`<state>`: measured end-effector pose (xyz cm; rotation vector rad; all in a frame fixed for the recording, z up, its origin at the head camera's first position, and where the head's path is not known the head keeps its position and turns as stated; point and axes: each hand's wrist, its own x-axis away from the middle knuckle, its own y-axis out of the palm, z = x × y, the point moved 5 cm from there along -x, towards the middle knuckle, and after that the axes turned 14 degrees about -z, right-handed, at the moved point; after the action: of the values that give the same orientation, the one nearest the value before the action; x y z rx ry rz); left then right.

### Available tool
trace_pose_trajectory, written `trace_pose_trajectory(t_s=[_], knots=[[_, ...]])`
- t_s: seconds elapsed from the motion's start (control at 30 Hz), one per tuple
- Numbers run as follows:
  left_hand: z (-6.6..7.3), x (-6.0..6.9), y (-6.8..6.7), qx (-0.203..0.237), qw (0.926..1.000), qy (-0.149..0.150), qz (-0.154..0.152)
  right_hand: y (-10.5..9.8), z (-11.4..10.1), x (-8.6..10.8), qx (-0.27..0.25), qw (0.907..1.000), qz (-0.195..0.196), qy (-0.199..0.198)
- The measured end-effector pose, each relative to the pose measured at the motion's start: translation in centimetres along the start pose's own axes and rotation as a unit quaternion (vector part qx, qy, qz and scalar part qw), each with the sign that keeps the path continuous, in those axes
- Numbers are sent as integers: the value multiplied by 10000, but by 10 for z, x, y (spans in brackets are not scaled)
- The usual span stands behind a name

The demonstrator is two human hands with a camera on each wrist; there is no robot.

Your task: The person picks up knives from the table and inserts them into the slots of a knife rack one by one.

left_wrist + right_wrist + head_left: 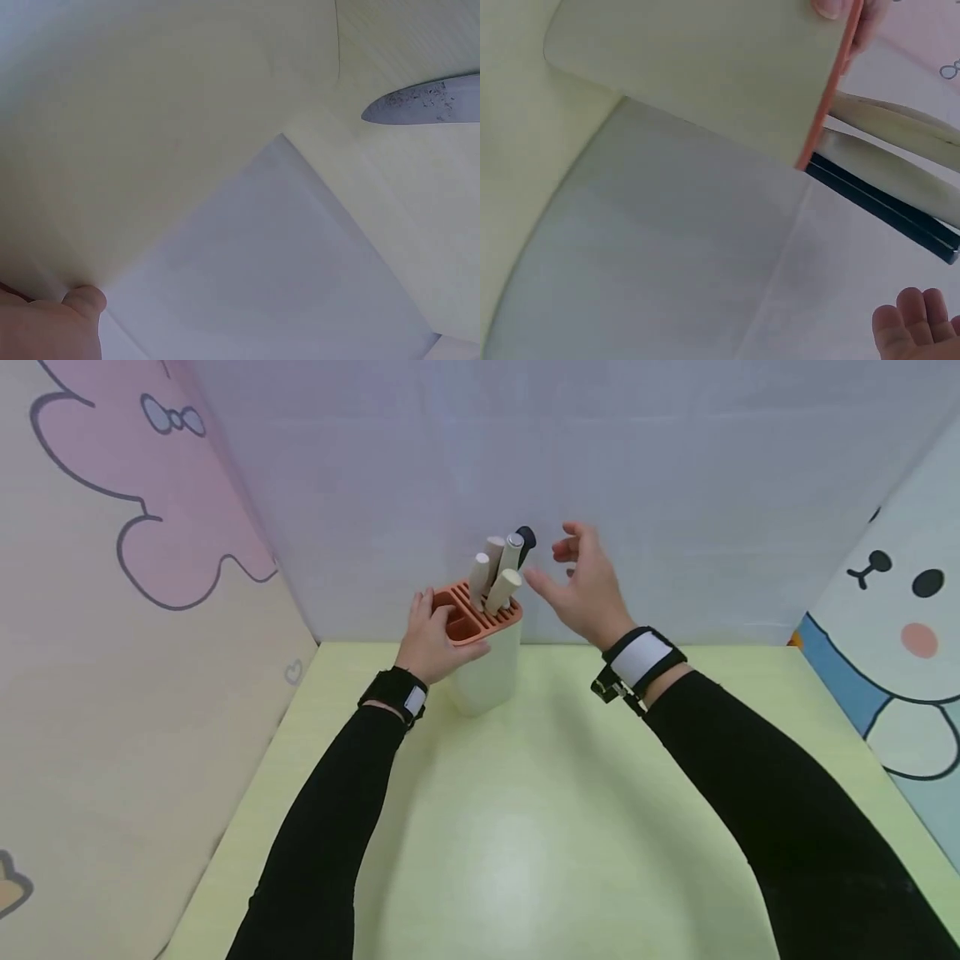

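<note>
A cream knife holder (489, 681) with an orange slotted top (463, 631) stands at the back of the table. Several pale-handled utensils (503, 590) and one with a black handle (527, 537) stick up from its slots. My left hand (433, 645) grips the holder's left rim, thumb along the front wall. To the right of the handles my right hand (588, 583) hovers, fingers loosely bent and holding nothing; the right wrist view shows a gap between its fingers and the black handle (885, 206). A knife blade (424, 103) appears in the left wrist view, its handle out of frame.
The pale yellow table (495, 827) meets a whitish back wall (390, 485) just behind the holder. Cartoon-printed panels flank it, a pink-patterned one (97, 527) at left and a bear-face one (892, 610) at right.
</note>
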<state>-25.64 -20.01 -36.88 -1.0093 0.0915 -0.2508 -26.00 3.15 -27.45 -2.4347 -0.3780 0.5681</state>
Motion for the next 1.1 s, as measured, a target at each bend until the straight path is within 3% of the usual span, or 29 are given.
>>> trace_pose_trajectory(t_s=[0.13, 0.27, 0.5, 0.67, 0.97, 1.1], knots=[[1, 0, 0, 0, 10000, -43, -47, 17, 26, 6, -739, 9961, -384, 277], [3, 0, 1, 59, 10000, 8, -72, 39, 49, 9, -952, 9899, -881, 578], [-4, -3, 3, 71, 9999, -57, -84, 81, 65, 10, -1507, 9678, -1628, 1191], [-9, -4, 4, 28, 10000, 87, 20, 102, 66, 8, -1974, 9619, -1526, 1114], [-12, -2, 6, -2, 9997, 238, 27, 115, 66, 6, -1982, 9708, -1085, 800], [-16, 0, 4, -142, 9995, 279, -86, 121, 64, 5, -2302, 9648, -980, 808]])
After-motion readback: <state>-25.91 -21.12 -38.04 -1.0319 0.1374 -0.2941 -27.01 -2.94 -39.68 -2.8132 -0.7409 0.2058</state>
